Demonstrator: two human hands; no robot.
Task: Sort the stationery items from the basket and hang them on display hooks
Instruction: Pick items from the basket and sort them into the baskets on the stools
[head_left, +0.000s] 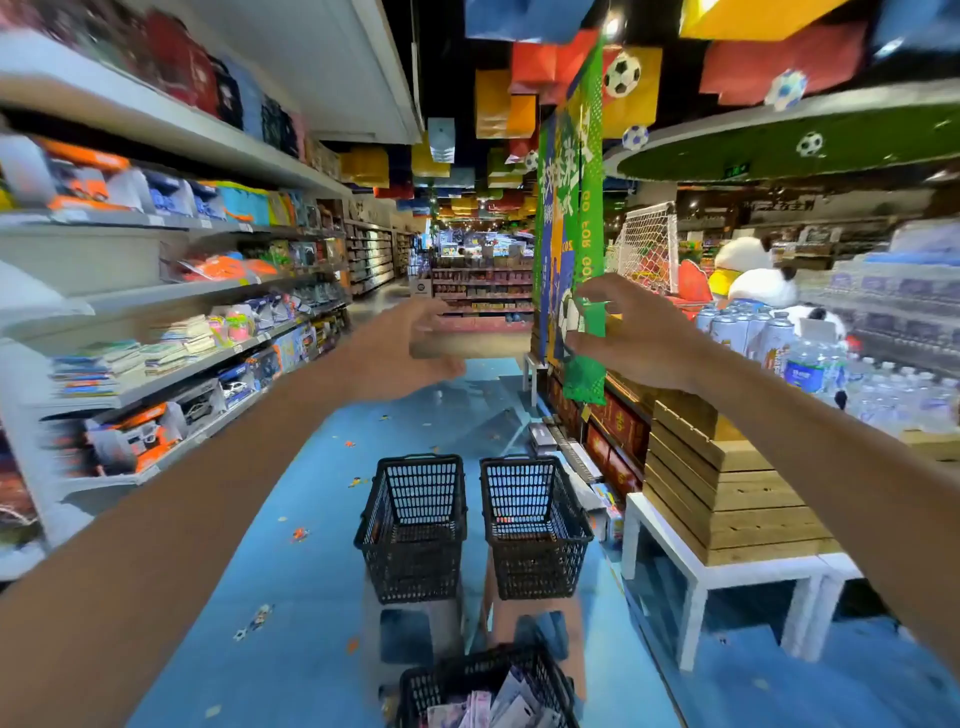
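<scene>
Early days on this one, by my read. The basket (415, 693) sat at six o'clock, right under the camera, and the packs (493, 701) were heaped inside it, so the bulk of the stationery was waiting to be sorted. Just beyond it, toward twelve, two empty baskets (413, 525) stood side by side with nothing in them that I could see. No display hooks were plain in view, and I couldn't spot a single pack hung anywhere, so I judged nearly all the hanging was left to do.

Now the arms: both were stretched out ahead at chest height, over the baskets. The left hand (405, 348) reached toward eleven o'clock, thumb low, fingers above, and a pale flat smear (467, 338) lay between them. It might have been a pack, but the blur was too heavy and I couldn't tell whether the fingers gripped it or not. The right hand (634, 332) was out at one o'clock, fingers spread and loosely bent, released, with nothing in them that I could make out. Its fingertips showed right at the edge of the green banner (587, 260); touching it or only crossing it in view, I couldn't say. Shelves (156, 374) of goods ran along nine o'clock.
</scene>
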